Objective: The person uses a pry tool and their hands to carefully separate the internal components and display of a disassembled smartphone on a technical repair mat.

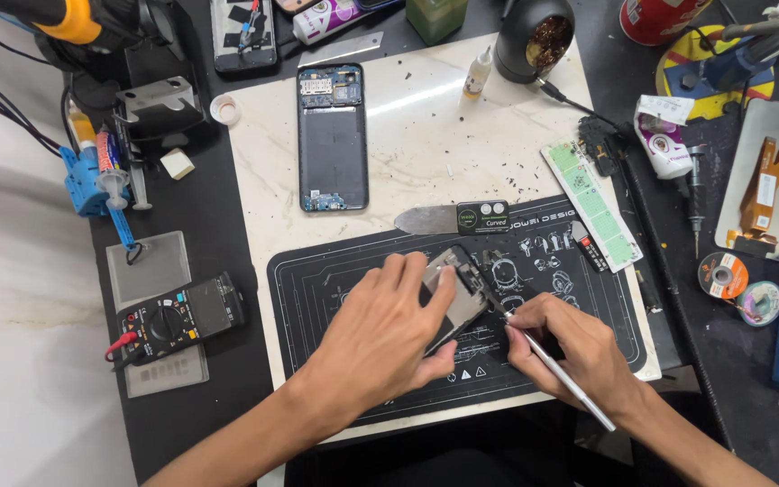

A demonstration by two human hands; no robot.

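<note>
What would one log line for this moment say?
left hand: holds phone part on mat | right hand: grips metal tool, tip at part | opened phone: lies apart, on slab behind

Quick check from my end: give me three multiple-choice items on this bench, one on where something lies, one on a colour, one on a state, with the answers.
1. Where does the opened phone lie?
A. on the pale slab beyond the black work mat
B. on the multimeter
C. under the left hand

2. What colour is the multimeter body?
A. white
B. black
C. green

3. What is the right hand doing?
A. resting empty on the mat
B. gripping a slim metal tool
C. holding a bottle

Answers:
1 A: it lies on the pale slab, past the mat.
2 B: its case is black, with a red probe plug at its side.
3 B: the fingers pinch the slim metal tool, tip at the small part held by the left hand.
</note>
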